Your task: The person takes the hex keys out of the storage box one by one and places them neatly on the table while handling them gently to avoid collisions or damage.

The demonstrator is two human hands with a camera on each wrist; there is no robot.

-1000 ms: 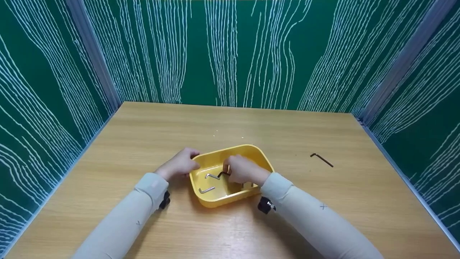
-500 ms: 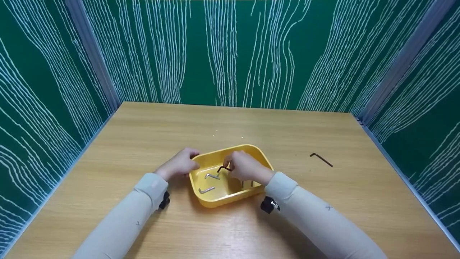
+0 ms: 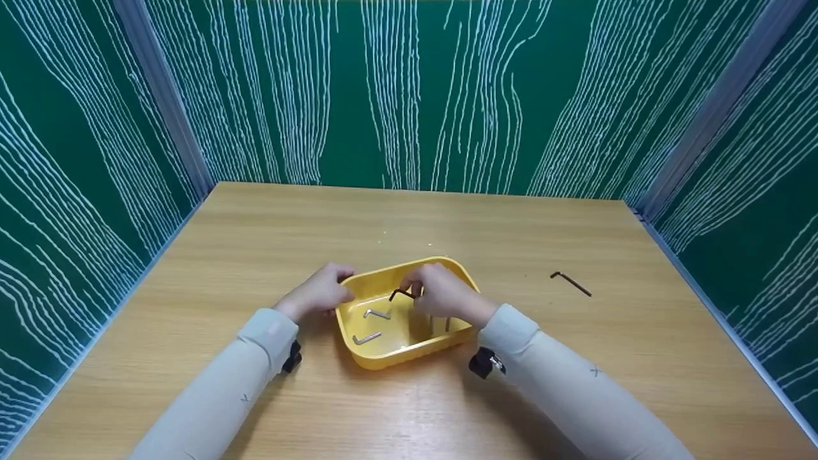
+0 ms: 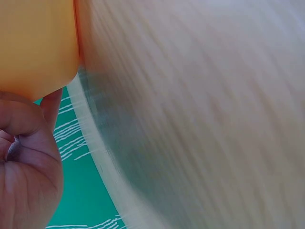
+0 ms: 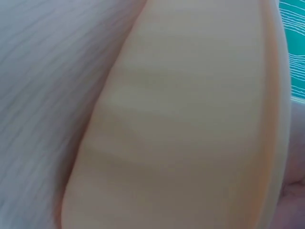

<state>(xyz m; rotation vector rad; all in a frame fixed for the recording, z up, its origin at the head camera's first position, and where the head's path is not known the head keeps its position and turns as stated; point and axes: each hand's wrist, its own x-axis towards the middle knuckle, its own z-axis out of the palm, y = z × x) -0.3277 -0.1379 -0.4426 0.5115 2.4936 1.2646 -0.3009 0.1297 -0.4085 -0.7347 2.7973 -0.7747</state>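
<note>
A yellow plastic bin (image 3: 377, 363) stands tilted slightly on the wooden table. My left hand (image 3: 317, 292) grips its left end, thumb over the rim; the left wrist view shows the same hand (image 4: 28, 157) against the bin's outer wall (image 4: 38, 43). Inside the bin my right hand (image 3: 442, 291) pinches a black hex key (image 3: 401, 293), its short bent end pointing left. Two silver hex keys (image 3: 377, 314) (image 3: 367, 338) lie on the bin floor to the left, and more metal pieces (image 3: 447, 324) show beneath the right hand. In the right wrist view the bin wall (image 5: 181, 114) hides most of that hand.
Another dark hex key (image 3: 571, 283) lies on the table (image 3: 543, 358) to the right of the bin. Tiny light specks (image 3: 429, 244) dot the surface behind it. Green panels with white wavy lines (image 3: 345, 96) enclose the table at the back and sides.
The right hand has lifted a little and drawn back to the right, raising the black hex key off the bin floor. The left hand and bin stay in place.
</note>
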